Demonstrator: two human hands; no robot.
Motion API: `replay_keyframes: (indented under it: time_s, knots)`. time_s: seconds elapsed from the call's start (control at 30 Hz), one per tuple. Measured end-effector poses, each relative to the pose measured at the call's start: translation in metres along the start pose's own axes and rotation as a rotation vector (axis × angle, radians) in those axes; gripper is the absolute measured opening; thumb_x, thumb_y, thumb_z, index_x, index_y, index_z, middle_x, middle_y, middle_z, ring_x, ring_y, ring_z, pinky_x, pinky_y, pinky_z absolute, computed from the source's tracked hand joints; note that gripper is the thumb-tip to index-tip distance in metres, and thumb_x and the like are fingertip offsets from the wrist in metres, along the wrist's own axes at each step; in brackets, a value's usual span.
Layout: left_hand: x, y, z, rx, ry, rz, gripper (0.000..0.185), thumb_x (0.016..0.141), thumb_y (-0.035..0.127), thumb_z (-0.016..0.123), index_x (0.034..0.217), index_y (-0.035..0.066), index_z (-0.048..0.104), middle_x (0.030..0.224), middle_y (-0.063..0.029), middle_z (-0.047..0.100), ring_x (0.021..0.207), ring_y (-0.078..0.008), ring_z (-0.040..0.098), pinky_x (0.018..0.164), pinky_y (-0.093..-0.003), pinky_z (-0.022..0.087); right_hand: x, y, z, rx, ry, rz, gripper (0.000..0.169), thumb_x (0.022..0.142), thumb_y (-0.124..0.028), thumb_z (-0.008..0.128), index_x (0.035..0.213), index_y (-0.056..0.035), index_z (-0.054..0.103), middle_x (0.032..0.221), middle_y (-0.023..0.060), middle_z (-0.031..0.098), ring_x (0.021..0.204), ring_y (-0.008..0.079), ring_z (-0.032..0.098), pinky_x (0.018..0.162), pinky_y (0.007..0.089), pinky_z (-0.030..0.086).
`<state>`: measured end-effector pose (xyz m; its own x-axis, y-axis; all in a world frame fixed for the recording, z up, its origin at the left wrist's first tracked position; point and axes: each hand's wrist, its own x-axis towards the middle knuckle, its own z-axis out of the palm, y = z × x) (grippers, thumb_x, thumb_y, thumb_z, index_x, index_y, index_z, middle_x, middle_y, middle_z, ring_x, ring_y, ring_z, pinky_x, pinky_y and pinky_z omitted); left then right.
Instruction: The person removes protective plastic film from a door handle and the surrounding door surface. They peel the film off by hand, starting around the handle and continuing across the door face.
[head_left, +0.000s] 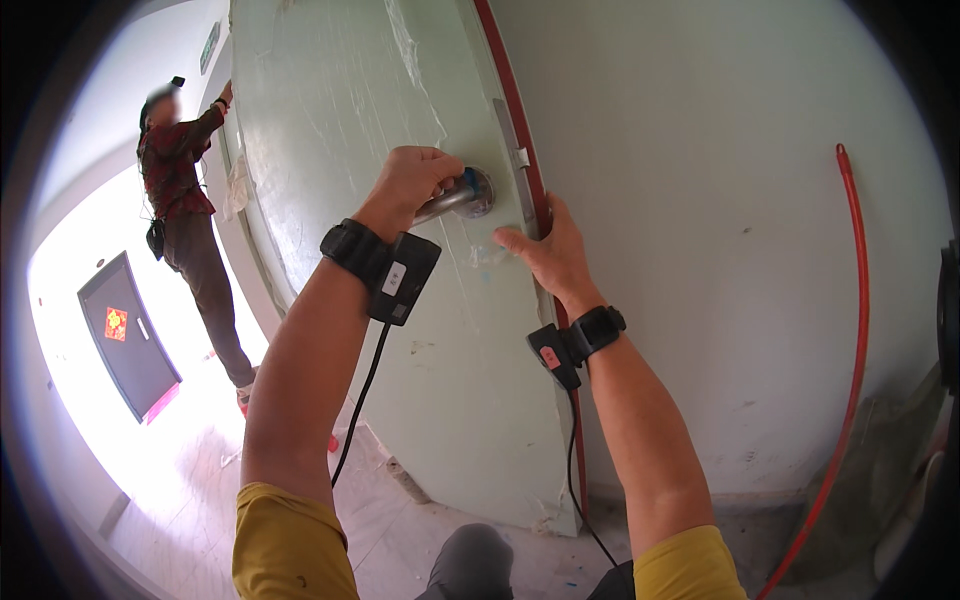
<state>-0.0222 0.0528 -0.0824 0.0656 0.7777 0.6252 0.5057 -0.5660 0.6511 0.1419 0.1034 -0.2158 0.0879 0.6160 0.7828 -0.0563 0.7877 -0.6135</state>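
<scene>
A pale green door (360, 247) stands ajar before me, covered in wrinkled clear film (409, 56). My left hand (416, 176) is over its metal lever handle (450, 204). Thumb and fingers are pinched together against a scrap of blue film (472, 180) on the handle's round rose; the exact hold is partly hidden. My right hand (555, 251) clasps the door's edge just below the metal lock plate (510, 135), thumb on the near face and fingers behind. Red edging (517, 90) runs along that edge.
A person (180, 187) stands raised at left, reaching to the door frame. Behind them is a dark door (127, 334) with a red decoration. A paint roller sleeve (405, 480) lies by the door's foot. A red pole (859, 315) leans at right. Cables hang from both wrist devices.
</scene>
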Motion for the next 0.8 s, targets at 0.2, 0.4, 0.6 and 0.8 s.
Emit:
replay_keyframes:
  time_s: [0.2,0.4,0.6,0.8]
  knots:
    - [0.001,0.004,-0.001,-0.025,-0.067,0.025,0.012,0.078,0.013,0.065,0.076,0.002,0.066,0.064,0.0000,0.056,0.053,-0.0071,0.044,0.052,-0.0219,0.038,-0.003,-0.005,0.000,0.042,-0.017,-0.013,0.073,0.068,-0.025,0.080,0.126,0.0020,0.043,0.114,0.0194,0.060,0.103,0.0280,0.060,0.088,0.0366,0.047]
    - [-0.002,0.002,-0.009,-0.043,-0.044,0.196,0.017,0.084,0.018,0.064,0.087,0.001,0.066,0.073,-0.0017,0.061,0.058,-0.0062,0.048,0.058,-0.0207,0.043,-0.001,0.000,-0.002,0.002,-0.024,-0.027,0.080,0.071,-0.031,0.081,0.130,0.0048,0.040,0.111,0.0173,0.060,0.096,0.0236,0.060,0.084,0.0348,0.049]
    - [-0.004,-0.013,-0.024,0.344,-0.030,0.580,0.019,0.077,0.013,0.068,0.093,0.004,0.070,0.081,-0.0042,0.068,0.066,-0.0124,0.060,0.064,-0.0254,0.049,-0.004,-0.004,0.001,0.026,0.006,-0.010,0.073,0.068,-0.024,0.079,0.126,0.0023,0.043,0.112,0.0193,0.060,0.097,0.0265,0.062,0.085,0.0355,0.049]
    - [0.001,-0.008,-0.019,0.622,0.010,0.552,0.013,0.077,0.007,0.066,0.087,-0.001,0.069,0.075,-0.0072,0.068,0.067,-0.0128,0.063,0.066,-0.0261,0.050,-0.002,-0.003,0.002,0.037,-0.012,0.016,0.074,0.068,-0.023,0.079,0.127,0.0021,0.043,0.112,0.0188,0.061,0.097,0.0270,0.062,0.085,0.0357,0.049]
